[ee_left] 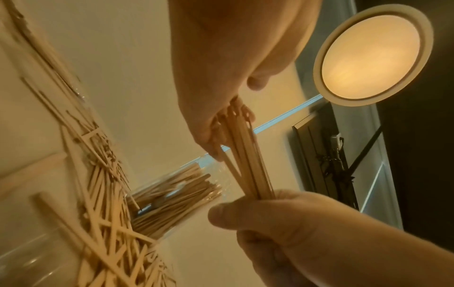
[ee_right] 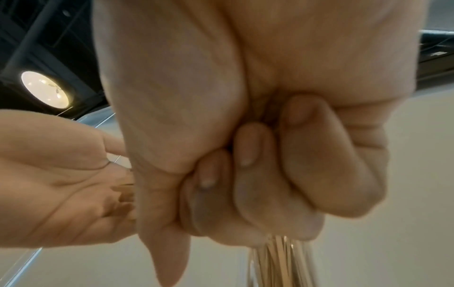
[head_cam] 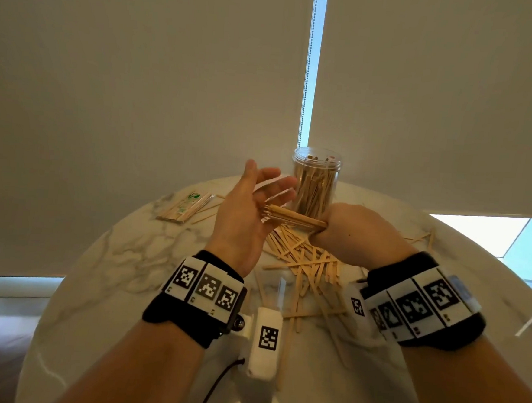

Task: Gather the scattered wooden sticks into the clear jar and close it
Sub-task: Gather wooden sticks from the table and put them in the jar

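Note:
My right hand (head_cam: pixel 338 230) grips a bundle of wooden sticks (head_cam: pixel 292 219) level above the table, fingers curled tight round it (ee_right: pixel 245 165). The bundle's free ends touch the palm of my left hand (head_cam: pixel 255 200), which is held upright with straight fingers. In the left wrist view the bundle (ee_left: pixel 245 155) runs from the right fist (ee_left: pixel 282 223) up to the left palm (ee_left: pixel 221 77). The clear jar (head_cam: pixel 316 179) stands open just behind the hands, holding many sticks. A loose pile of sticks (head_cam: pixel 304 263) lies on the table under the hands.
The round marble table (head_cam: pixel 122 254) also carries a wrapped packet of sticks (head_cam: pixel 184 206) at the left and a few stray sticks (head_cam: pixel 422 237) at the right. A clear plastic piece (head_cam: pixel 273 285) lies near the pile's front. Window blinds hang behind.

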